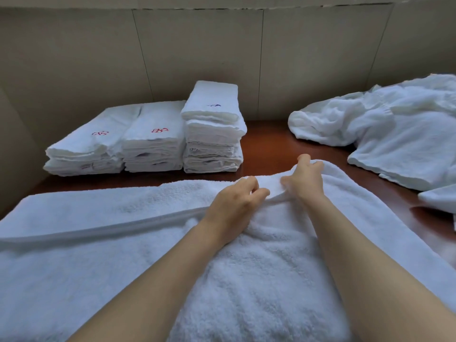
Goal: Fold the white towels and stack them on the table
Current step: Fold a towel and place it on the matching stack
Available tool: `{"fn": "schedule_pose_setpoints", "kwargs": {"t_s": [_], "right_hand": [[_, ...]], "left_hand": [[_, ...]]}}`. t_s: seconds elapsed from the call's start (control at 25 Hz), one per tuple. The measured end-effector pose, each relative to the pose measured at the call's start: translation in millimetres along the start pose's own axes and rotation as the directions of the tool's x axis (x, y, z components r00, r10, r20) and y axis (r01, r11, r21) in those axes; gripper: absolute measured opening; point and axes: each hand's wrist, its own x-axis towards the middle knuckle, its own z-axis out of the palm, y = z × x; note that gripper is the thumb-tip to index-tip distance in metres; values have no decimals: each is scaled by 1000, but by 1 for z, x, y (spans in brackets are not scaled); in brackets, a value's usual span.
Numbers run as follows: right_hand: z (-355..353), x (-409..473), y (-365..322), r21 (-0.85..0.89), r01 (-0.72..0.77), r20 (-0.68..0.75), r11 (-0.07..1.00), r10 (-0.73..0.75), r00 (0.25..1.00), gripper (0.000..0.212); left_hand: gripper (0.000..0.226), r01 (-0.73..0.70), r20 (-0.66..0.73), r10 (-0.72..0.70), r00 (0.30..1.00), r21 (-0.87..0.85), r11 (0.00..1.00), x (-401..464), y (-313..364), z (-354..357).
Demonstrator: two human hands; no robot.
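Observation:
A large white towel (103, 243) lies spread across the near part of the brown table (266, 146), with a long fold ridge running leftward from my hands. My left hand (234, 206) pinches a raised fold of this towel near its far edge, fingers curled. Just to the right, my right hand (304, 177) grips the same far edge, thumb under the bunched cloth. Three stacks of folded white towels (212, 129) stand at the back left against the wall; the right stack is the tallest.
A loose heap of unfolded white towels (385, 124) covers the back right of the table and runs off the right edge. A beige panelled wall (222, 45) closes the far side. Bare wood shows between the stacks and the heap.

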Motion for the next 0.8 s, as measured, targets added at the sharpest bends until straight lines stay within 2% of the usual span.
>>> {"fn": "schedule_pose_setpoints", "kwargs": {"t_s": [0.12, 0.24, 0.32, 0.44, 0.52, 0.6, 0.64, 0.72, 0.8], "right_hand": [[-18, -2, 8, 377, -125, -127, 918, 185, 974, 37], [-42, -9, 14, 727, -26, -304, 686, 356, 884, 23], [-54, -20, 20, 800, 19, -351, 599, 443, 825, 16], [-58, -34, 44, 832, -136, -224, 539, 549, 805, 10], [-62, -38, 58, 753, -233, -164, 616, 517, 840, 13], [-69, -41, 64, 587, -263, -187, 766, 444, 876, 26], [-71, -44, 66, 461, -264, -217, 847, 396, 892, 35], [-73, -50, 68, 129, -221, -292, 967, 250, 923, 50], [-68, -53, 71, -188, -136, -304, 973, 75, 950, 48]], "left_hand": [[45, 154, -20, -152, 988, 121, 981, 1, 4, 0], [47, 225, -3, -231, 973, 230, 947, 3, 9, -10], [42, 257, -7, -264, 965, 250, 934, 1, 9, -21], [35, 239, 2, -247, 969, 246, 939, -8, 4, -33], [32, 218, 93, -244, 965, 223, 950, -17, 4, -38], [28, 201, 223, -249, 942, 217, 955, -26, 4, -37], [27, 187, 280, -248, 927, 226, 956, -30, 5, -38], [29, 177, 311, -238, 920, 213, 961, -33, 6, -43], [32, 176, 336, -226, 914, 173, 969, -36, 4, -45]]}}
